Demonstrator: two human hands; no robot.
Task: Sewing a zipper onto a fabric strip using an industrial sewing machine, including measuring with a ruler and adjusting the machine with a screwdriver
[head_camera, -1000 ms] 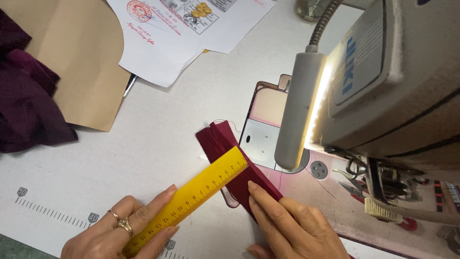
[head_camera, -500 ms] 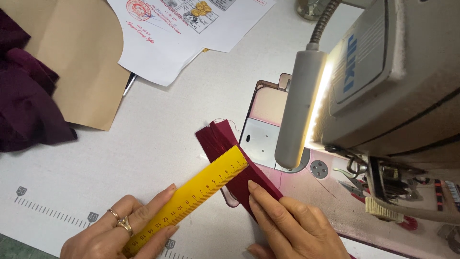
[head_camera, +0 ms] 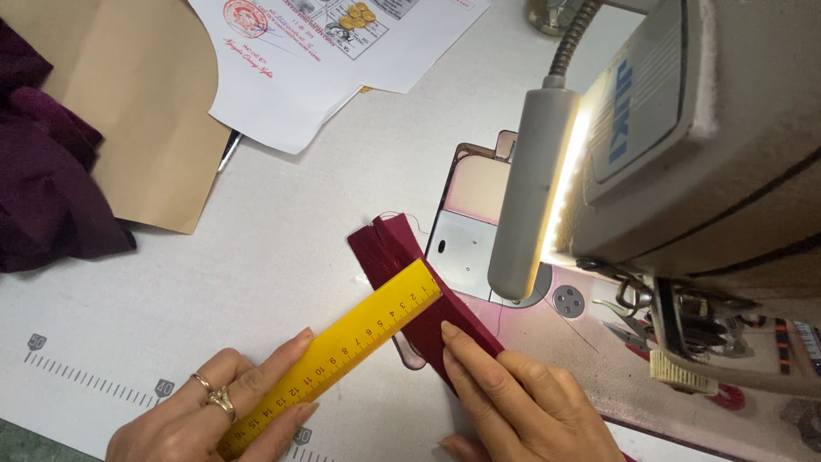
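White bench (head_camera: 282,257) w/ printed scale marks along its near edge; industrial sewing machine (head_camera: 710,171) at right, its lamp bar (head_camera: 530,197) lit. All positions below rel. to the machine.

Maroon fabric strip (head_camera: 402,257): lies flat on bench just left of the needle plate (head_camera: 466,248), running diagonally from there toward the near edge. Dark wine colour, narrow, folded or layered lengthwise w/ a visible ridge down the middle; far end cut square-ish. Near end hidden under right hand.

Yellow ruler (head_camera: 359,342): laid across the strip, zero end resting on the fabric, rest angling away to the left of machine.

Left hand (head_camera: 214,411): grip pinching the ruler's far-left end, thumb on one edge and fingers on the other; ring on one finger. Right hand (head_camera: 522,402): fingers pressed together and flat on the strip, empty, pinning cloth to bench just below the ruler tip.

Judgement, for a clean measure: keep ruler square to strip edge, zero mark exactly on the edge, cloth held flat w/o stretching; read from directly above.

Further left of machine: brown paper pattern piece (head_camera: 145,111), printed sheets (head_camera: 325,51), heap of dark purple cloth (head_camera: 47,188).
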